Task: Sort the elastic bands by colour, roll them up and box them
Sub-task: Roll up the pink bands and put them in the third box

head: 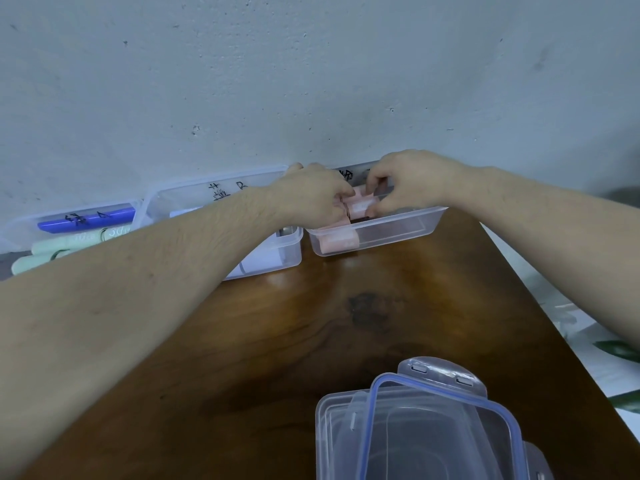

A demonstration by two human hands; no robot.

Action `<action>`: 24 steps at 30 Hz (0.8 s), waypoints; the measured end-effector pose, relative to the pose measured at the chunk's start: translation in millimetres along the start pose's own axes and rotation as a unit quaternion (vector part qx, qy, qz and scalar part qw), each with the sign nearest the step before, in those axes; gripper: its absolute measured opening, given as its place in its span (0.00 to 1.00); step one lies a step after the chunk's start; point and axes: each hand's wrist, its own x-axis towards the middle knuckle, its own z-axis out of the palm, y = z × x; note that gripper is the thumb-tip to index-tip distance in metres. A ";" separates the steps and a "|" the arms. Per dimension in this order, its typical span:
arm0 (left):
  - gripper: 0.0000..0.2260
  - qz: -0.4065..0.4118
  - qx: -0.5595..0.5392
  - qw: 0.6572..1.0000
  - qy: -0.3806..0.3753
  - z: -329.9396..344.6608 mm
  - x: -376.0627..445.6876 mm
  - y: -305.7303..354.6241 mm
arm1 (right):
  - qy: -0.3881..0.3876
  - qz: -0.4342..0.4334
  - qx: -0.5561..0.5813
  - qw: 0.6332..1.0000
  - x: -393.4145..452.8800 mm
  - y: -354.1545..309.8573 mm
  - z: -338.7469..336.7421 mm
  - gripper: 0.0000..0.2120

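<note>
While both hands, left hand (313, 197) and right hand (412, 183), are pinching the pink roll (360, 204) over the right box (398, 230), it is seeming light, soft; end-grips suiting.

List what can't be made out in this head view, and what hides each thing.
- Pink roll: its middle shows, but the left hand and right hand cover both ends.
- Handwriting on the right box: mostly behind the hands.
- Middle box: contents largely hidden by the left forearm.
- Left box: cut off by the frame edge.
- Lidded container: cut off at the bottom edge.
</note>
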 end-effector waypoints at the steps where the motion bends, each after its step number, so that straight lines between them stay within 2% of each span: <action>1: 0.17 0.000 -0.007 1.000 0.006 -1.2 -2.7 1.3 | 0.008 -0.003 0.004 1.000 -2.6 0.2 -1.4 0.12; 4: 0.18 0.012 -0.035 0.998 0.046 -6.6 -15.8 6.4 | 0.049 -0.009 0.029 0.998 -14.0 -1.2 -5.7 0.05; 10: 0.15 0.054 -0.121 0.981 0.144 -7.9 -66.3 35.0 | 0.100 -0.014 0.081 0.992 -70.8 -17.4 -14.4 0.08; 13: 0.10 0.077 -0.164 0.966 0.184 1.6 -101.2 58.2 | 0.092 -0.016 0.095 0.991 -110.9 -25.2 -10.9 0.06; 17: 0.04 0.025 -0.278 0.952 0.122 18.1 -155.9 96.1 | 0.029 -0.004 0.122 0.992 -166.9 -35.2 0.2 0.03; 21: 0.08 -0.008 -0.299 0.952 0.069 42.0 -196.6 122.0 | -0.071 0.035 0.162 0.984 -207.1 -46.6 20.1 0.15; 24: 0.09 -0.041 -0.341 0.939 0.021 49.2 -212.6 130.6 | -0.132 0.045 0.212 0.967 -221.2 -52.7 34.0 0.16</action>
